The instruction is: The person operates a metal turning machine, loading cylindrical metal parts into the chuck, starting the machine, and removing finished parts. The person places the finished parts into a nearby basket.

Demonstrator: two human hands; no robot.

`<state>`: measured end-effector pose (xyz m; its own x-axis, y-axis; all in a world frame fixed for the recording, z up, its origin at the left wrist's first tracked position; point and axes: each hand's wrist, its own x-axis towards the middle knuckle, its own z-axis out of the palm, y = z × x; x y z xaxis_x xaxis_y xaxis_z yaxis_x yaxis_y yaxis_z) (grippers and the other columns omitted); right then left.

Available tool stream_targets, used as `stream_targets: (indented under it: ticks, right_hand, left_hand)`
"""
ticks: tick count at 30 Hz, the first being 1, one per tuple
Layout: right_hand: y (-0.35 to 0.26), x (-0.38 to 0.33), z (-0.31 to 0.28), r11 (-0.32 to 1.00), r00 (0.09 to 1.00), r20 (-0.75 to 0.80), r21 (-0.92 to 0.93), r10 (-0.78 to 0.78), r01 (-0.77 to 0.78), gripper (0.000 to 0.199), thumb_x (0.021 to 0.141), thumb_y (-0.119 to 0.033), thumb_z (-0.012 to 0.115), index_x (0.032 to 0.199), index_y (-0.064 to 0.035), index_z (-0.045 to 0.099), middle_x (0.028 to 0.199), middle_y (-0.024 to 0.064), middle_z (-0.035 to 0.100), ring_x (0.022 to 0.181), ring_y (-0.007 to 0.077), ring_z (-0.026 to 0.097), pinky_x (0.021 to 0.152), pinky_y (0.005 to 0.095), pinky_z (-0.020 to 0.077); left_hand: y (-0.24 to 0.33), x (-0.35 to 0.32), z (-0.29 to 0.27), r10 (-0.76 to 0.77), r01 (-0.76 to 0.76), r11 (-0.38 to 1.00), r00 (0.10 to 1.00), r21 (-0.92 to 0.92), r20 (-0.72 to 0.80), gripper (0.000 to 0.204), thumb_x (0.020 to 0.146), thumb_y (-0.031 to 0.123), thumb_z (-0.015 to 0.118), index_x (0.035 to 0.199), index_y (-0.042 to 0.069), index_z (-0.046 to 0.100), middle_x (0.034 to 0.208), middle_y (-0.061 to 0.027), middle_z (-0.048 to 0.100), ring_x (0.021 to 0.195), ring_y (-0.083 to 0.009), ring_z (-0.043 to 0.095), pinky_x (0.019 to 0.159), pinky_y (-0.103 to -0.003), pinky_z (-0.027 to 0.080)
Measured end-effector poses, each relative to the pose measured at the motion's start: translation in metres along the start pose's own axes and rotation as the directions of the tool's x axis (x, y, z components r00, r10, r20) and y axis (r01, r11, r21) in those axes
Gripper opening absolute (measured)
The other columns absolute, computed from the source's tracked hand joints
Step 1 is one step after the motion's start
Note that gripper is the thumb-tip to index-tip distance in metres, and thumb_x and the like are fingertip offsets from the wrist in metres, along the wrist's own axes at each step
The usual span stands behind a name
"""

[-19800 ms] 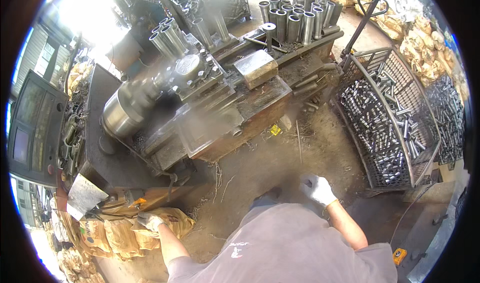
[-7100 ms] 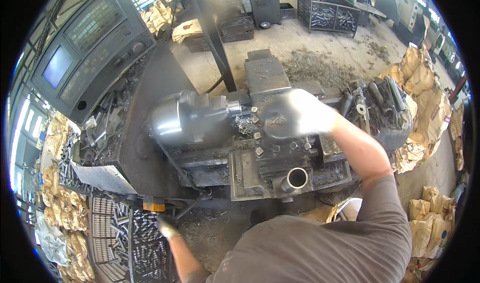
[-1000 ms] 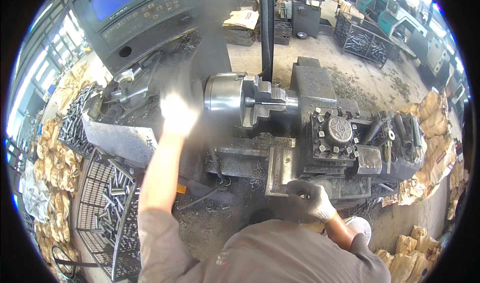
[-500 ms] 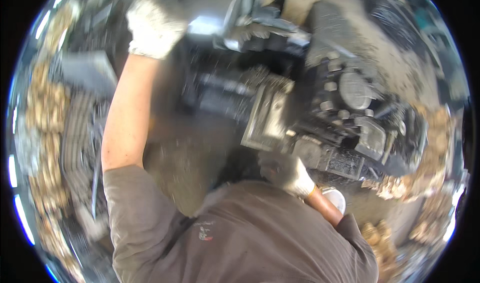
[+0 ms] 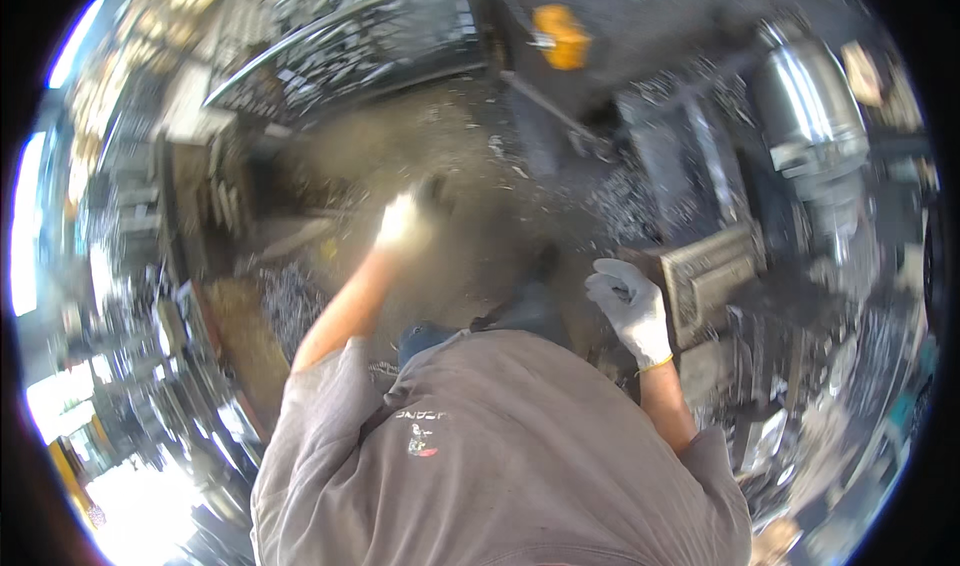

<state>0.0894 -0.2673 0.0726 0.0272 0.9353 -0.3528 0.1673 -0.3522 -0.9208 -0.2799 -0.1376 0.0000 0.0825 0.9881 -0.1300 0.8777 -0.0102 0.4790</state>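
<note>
Brown floor (image 5: 400,131), strewn with metal shavings. Dull, rectangular metal plate (image 5: 712,281), grooved, just right of the gloved right hand (image 5: 638,316): fingers loosely curled, gap visible. Gloved left hand (image 5: 408,218) blurred; grip cannot be told. Polished steel cylinder (image 5: 808,91) beyond.

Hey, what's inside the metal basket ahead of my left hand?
The basket, ahead of your left hand, holds many metal pieces, too blurred to tell apart. The upper ones hide whatever lies underneath.

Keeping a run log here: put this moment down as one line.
left hand: blurred, over floor | right hand: gloved, loosely curled, beside metal plate | shiny cylinder: upper right
</note>
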Motion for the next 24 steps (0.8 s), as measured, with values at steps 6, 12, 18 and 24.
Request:
stream_targets:
  ticks: [6, 12, 18, 24]
  right_hand:
    - [-0.034, 0.058, 0.139, 0.984, 0.949, 0.307, -0.133, -0.069, 0.114, 0.035, 0.098, -0.008, 0.077, 0.129, 0.0064, 0.071, 0.102, 0.0134, 0.081, 0.091, 0.0166, 0.077, 0.084, 0.0309, 0.0626]
    - [-0.098, 0.029, 0.369, 0.867, 0.713, 0.681, -0.242, -0.167, 0.435, 0.036, 0.097, -0.014, 0.077, 0.128, 0.0037, 0.073, 0.099, 0.0134, 0.082, 0.092, 0.016, 0.078, 0.086, 0.0304, 0.0612]
    - [-0.129, -0.022, 0.525, 0.71, 0.31, 0.95, -0.247, 0.043, 0.659, 0.04, 0.094, -0.02, 0.077, 0.128, 0.0001, 0.075, 0.107, 0.0142, 0.081, 0.099, 0.0182, 0.077, 0.092, 0.0344, 0.0607]
    - [-0.153, -0.046, 0.643, 0.645, 0.024, 0.996, -0.075, 0.088, 0.761, 0.036, 0.094, -0.019, 0.077, 0.126, -0.0019, 0.076, 0.104, 0.0138, 0.082, 0.096, 0.0184, 0.078, 0.089, 0.0331, 0.061]
  left_hand:
    - [-0.319, -0.39, 0.054, -0.687, 0.341, 0.703, 0.553, 0.625, 0.471, 0.033, 0.101, 0.02, 0.057, 0.117, 0.007, 0.082, 0.129, -0.0197, 0.077, 0.115, -0.0367, 0.076, 0.101, -0.046, 0.061]
    - [-0.337, -0.669, 0.13, -0.95, 0.97, -0.136, -0.07, -0.201, 0.306, 0.033, 0.101, 0.029, 0.063, 0.12, 0.007, 0.079, 0.121, -0.0168, 0.076, 0.111, -0.033, 0.075, 0.091, -0.048, 0.061]
    - [-0.319, -0.713, 0.197, -0.855, 0.203, -0.143, -0.519, -0.969, 0.018, 0.05, 0.108, 0.047, 0.056, 0.126, 0.003, 0.072, 0.111, -0.0149, 0.074, 0.1, -0.0285, 0.074, 0.077, -0.052, 0.06]
    - [-0.269, -0.752, 0.225, -0.398, 0.453, -0.886, -0.851, -0.097, -0.341, 0.043, 0.111, 0.009, 0.051, 0.152, -0.003, 0.049, 0.132, -0.0186, 0.07, 0.12, -0.0329, 0.072, 0.095, -0.037, 0.06]
